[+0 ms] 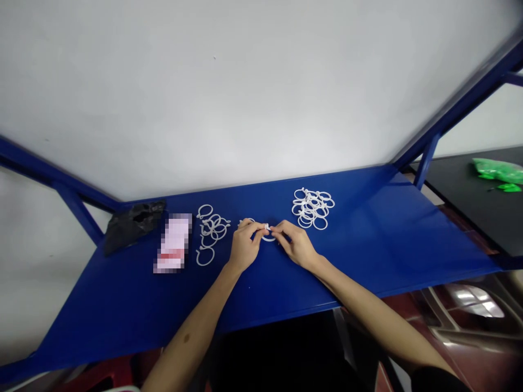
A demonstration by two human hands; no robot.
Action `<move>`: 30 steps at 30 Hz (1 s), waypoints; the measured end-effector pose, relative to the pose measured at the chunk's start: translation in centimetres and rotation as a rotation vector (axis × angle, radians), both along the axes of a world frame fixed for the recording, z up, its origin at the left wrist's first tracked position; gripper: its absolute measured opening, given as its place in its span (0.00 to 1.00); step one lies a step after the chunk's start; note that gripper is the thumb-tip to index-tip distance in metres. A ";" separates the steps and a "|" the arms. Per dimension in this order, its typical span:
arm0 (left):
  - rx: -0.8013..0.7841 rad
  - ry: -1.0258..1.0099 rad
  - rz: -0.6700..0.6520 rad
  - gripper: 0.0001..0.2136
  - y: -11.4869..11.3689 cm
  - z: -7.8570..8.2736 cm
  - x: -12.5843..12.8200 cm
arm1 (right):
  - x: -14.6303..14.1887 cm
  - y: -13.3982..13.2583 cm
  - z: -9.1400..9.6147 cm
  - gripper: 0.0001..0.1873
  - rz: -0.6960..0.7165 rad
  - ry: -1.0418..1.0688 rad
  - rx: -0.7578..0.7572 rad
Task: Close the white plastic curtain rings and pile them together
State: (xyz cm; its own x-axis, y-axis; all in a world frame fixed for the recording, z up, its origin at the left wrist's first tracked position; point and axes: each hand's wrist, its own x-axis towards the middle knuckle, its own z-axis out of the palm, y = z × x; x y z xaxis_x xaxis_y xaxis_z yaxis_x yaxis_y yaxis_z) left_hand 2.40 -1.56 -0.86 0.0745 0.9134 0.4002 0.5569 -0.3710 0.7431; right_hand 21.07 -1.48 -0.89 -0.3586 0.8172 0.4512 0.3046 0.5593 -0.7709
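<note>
Close together over the middle of the blue table [281,288], my left hand [245,243] and my right hand [297,244] pinch the two sides of a white plastic ring [268,239]. Part of its loop hangs below my fingertips, and a small white end shows between them. My fingers hide the rest. Another white ring [250,220] peeks out just behind my left hand. A loose group of open white rings [205,257] lies to the left. Over on the right, a denser pile of white rings [321,223] rests near the back of the table.
A pixelated pink-and-white item [174,245] lies left of the rings, beside a crumpled black plastic bag [134,223]. Blue metal frame bars [427,160] rise at both ends, with a grey wall behind. Green bagged items [500,171] sit on a dark table at right.
</note>
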 end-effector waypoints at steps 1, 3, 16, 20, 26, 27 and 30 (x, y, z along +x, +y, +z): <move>-0.001 -0.005 -0.008 0.07 0.0 0.0 -0.1 | 0.1 0.0 0.0 0.10 0.019 -0.004 0.016; -0.007 -0.010 -0.028 0.06 0.0 0.1 -0.2 | 0.3 0.1 0.0 0.10 0.052 -0.011 0.041; 0.000 0.079 -0.098 0.06 -0.1 0.5 -0.2 | 0.7 0.0 0.5 0.13 0.118 -0.153 0.089; -0.018 0.124 -0.106 0.06 0.5 0.1 -0.7 | 0.3 0.2 0.4 0.12 -0.006 -0.206 0.151; -0.033 0.486 0.086 0.18 1.2 0.4 -2.3 | 2.7 3.7 2.5 0.10 -0.399 -0.337 0.145; -0.046 0.553 0.103 0.20 1.2 0.5 -2.5 | 3.5 4.6 2.8 0.10 -0.482 -0.407 0.134; -0.090 0.688 0.084 0.21 1.0 0.6 -2.8 | 5.3 7.2 3.1 0.08 -0.557 -0.589 0.081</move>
